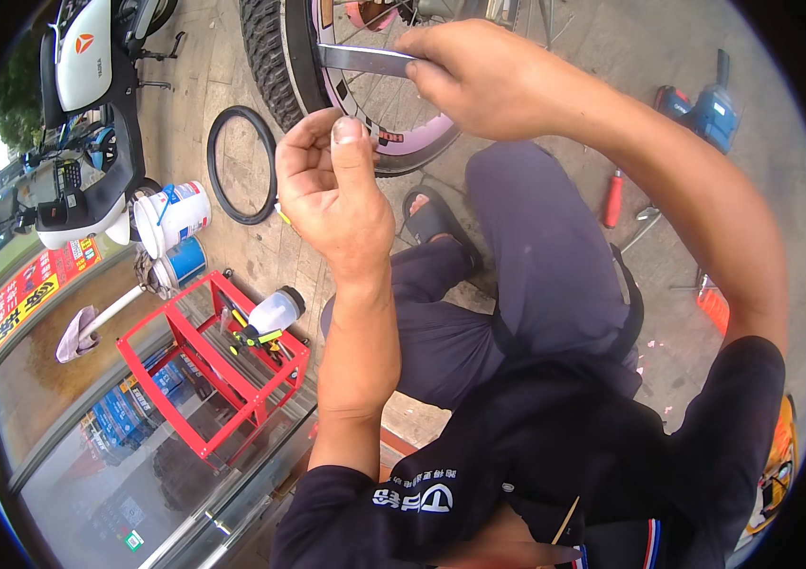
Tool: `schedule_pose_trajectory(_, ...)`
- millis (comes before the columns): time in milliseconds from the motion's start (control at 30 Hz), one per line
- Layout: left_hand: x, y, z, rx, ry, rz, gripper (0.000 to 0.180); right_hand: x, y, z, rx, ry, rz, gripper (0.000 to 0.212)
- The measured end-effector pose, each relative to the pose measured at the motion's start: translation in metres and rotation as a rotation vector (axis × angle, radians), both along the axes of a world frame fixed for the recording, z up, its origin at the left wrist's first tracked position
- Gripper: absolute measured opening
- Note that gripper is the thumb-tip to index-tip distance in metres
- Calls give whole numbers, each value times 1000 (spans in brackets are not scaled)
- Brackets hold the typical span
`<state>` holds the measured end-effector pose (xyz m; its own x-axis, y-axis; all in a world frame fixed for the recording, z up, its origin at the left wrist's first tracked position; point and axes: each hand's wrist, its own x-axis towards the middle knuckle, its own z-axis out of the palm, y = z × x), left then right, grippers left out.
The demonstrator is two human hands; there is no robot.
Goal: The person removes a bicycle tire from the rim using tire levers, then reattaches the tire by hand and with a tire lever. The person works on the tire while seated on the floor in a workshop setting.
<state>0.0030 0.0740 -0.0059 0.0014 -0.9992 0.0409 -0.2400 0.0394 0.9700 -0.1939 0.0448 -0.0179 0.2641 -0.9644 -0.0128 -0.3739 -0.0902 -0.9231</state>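
My right hand (483,81) is closed round one end of a flat metal tyre lever (365,60). The lever's other end meets the edge between a knobby black tyre (275,57) and the pink rim (422,152) of a spoked wheel. Just below the tyre, my left hand (336,190) is raised with its palm showing, fingers loosely curled and thumb standing apart. Nothing shows in it. Whether its fingertips touch the tyre I cannot tell.
A loose black rubber ring (216,166) lies on the paving at left. Beyond it are a white bucket (175,218), a red metal frame (185,327) and a parked scooter (90,66). At right lie a blue cordless tool (711,119) and a red-handled tool (613,199).
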Motion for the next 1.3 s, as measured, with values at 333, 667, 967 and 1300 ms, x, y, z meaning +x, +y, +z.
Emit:
schedule_pose_trajectory(333, -59, 13, -12, 640, 876, -205, 56, -2, -25, -10, 225, -407, 38, 26)
schedule_pose_trajectory(667, -56, 20, 18, 776, 871, -2, 35, 46, -57, -84, 426, -1039, 244, 34)
schedule_pose_trajectory(967, -48, 24, 9, 693, 753, 36, 39, 72, -50, -95, 364, -1058, -30, 34)
schedule_pose_trajectory(1300, -44, 15, 8, 681, 753, 30, 42, 77, -54, -93, 312, -1101, -76, 30)
